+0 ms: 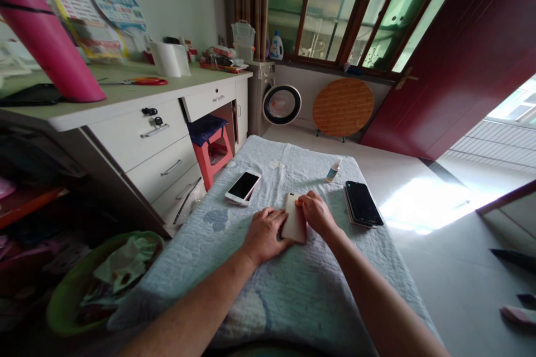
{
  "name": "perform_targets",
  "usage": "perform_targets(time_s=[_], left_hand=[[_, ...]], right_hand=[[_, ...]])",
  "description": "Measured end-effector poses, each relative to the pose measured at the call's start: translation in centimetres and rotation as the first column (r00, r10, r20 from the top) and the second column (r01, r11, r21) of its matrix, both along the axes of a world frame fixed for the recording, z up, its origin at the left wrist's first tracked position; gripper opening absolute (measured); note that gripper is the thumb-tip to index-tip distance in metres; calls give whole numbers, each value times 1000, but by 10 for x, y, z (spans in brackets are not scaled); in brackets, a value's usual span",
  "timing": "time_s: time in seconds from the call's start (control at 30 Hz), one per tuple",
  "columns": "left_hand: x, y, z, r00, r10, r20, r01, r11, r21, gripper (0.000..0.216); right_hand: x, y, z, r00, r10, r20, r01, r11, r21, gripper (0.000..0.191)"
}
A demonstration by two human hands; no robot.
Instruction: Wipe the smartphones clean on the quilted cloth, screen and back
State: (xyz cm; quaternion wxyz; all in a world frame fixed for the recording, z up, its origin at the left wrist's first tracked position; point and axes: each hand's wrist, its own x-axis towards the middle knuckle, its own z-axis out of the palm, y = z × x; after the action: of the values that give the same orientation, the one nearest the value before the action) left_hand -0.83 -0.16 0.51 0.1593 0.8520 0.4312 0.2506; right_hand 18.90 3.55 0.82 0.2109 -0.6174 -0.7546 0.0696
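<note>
A gold smartphone (295, 224) lies back side up on the cloth-covered table (234, 240), its camera end pointing away from me. My left hand (263, 234) holds it along the left edge and the near end, thumb below and fingers at the side. Pinched in my right hand (317, 212) is a small orange piece (297, 202), pressed on the upper back of the phone; its kind is mostly hidden by my fingers. A white smartphone (243, 186) rests on another device to the left. On the right, a black smartphone (363, 203) tops a small stack. Beyond my right hand stands a spray bottle (333, 170).
A white desk (159, 148) with a pink flask (52, 47) and orange-handled scissors (148, 81) runs along the left. Below sits a green basin (62, 295) of cloths. Ahead are a red stool (213, 153), an open washing machine (263, 75) and a round wooden board (343, 106).
</note>
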Motion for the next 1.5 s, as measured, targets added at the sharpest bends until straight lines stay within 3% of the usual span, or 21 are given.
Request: perform_targets(time_s=[0.13,0.23,0.4,0.53,0.6,0.7,0.83,1.07,1.23,1.33,1.5], left_hand=[[1,-1,1,1000,-4,-1,4,1000,-5,55],[1,0,-2,1000,11,3,-11,1000,-10,59],[0,3,-11,999,29,37,-29,1000,-7,85],[-1,5,-16,1000,29,2,-29,999,35,78],[-1,5,-15,999,39,-30,-38,999,34,69],[-1,3,-12,1000,17,-26,-16,1000,11,63],[0,1,-5,1000,1,12,-1,1000,1,68],[0,0,-2,1000,7,18,-7,1000,19,63],[1,2,-7,998,37,56,-38,999,12,71],[0,4,-11,994,42,100,-43,999,9,83],[-5,8,-12,997,-38,68,41,998,-47,82]], right_hand=[[-3,22,2,996,-91,-5,91,996,1,26],[-11,20,1,997,-67,-24,67,998,-6,26],[-25,-15,2,990,113,-86,-113,994,-4,23],[-25,-44,4,930,324,-172,-333,943,-22,23],[-20,-49,4,911,364,-192,-376,926,-32,25],[-10,-40,2,939,309,-153,-315,949,-15,24],[-1,-8,-2,986,137,-91,-137,991,0,25],[-16,37,0,996,-76,46,78,997,-26,26],[-25,35,-6,998,-53,38,53,998,-14,28],[-26,21,-5,999,37,-14,-36,999,10,28],[-26,-9,3,979,192,-72,-193,981,-8,27]])
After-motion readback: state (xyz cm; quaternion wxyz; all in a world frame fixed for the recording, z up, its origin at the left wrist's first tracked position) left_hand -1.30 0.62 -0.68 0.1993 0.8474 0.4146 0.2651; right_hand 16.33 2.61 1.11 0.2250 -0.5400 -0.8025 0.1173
